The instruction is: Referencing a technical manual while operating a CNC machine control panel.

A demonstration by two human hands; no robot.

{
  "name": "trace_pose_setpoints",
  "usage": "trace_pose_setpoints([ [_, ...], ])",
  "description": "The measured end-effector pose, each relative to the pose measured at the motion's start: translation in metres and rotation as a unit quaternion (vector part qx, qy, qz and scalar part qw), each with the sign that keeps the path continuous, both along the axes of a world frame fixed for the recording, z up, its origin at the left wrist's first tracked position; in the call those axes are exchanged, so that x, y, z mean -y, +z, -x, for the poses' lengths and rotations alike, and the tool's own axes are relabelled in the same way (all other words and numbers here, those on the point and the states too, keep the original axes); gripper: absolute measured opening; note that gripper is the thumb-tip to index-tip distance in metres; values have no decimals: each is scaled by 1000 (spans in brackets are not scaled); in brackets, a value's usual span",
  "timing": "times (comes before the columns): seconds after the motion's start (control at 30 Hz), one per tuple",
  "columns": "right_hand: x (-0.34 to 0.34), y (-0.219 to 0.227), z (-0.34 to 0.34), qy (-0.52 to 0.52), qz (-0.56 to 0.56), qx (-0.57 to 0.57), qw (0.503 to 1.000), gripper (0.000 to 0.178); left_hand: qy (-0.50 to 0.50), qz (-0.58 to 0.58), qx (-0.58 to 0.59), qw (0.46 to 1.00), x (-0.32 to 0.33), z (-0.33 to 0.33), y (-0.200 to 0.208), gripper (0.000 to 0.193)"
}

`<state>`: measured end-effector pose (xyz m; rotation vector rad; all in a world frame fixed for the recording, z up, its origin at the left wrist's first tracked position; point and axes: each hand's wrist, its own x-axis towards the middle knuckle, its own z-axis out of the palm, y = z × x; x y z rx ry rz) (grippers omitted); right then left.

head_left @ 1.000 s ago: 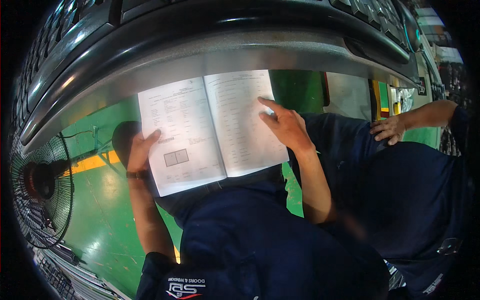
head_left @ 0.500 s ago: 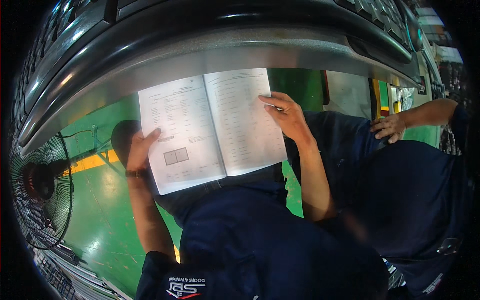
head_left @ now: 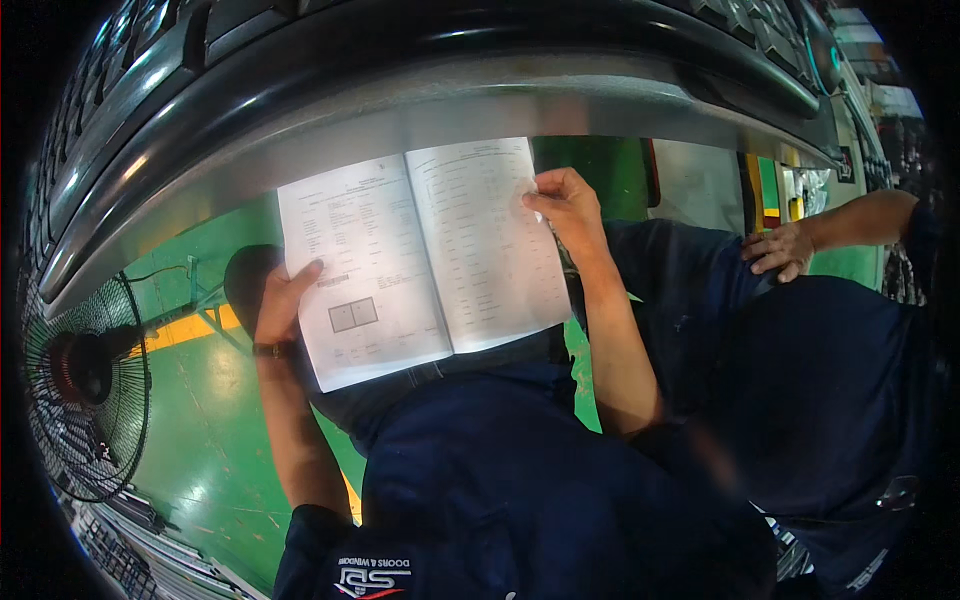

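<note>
An opened set of printed white sheets [head_left: 480, 250], like a booklet, rests tilted over my lap. Text fills both pages, and a small grey two-panel drawing sits low on the left one. My left hand [head_left: 284, 300] grips the left edge, its thumb on top of the page and its other fingers hidden underneath. At the upper part of the right edge, my right hand [head_left: 570, 207] pinches the paper between thumb and curled fingers. A dark band circles my left wrist.
Right above the pages runs the grey edge of a desk [head_left: 460, 110] with a black keyboard [head_left: 240, 25] on it. A black fan [head_left: 85, 370] stands at left on the green floor [head_left: 200, 430]. Close on my right sits another person [head_left: 830, 380], one hand on the thigh.
My right hand has gone from fingers lying on the right page to a pinch at its edge. The left hand keeps its hold.
</note>
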<state>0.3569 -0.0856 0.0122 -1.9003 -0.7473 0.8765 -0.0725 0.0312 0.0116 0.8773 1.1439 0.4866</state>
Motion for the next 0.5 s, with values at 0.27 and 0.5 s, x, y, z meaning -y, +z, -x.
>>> trace_pose_setpoints([
  [0.27, -16, 2, 10, -74, -65, -260, 961, 42, -4, 2, 6, 1000, -1, 3, -2, 34],
  [0.5, -19, 0, 5, -39, -36, -292, 955, 37, -7, 4, 21, 1000, -2, 3, -3, 33],
])
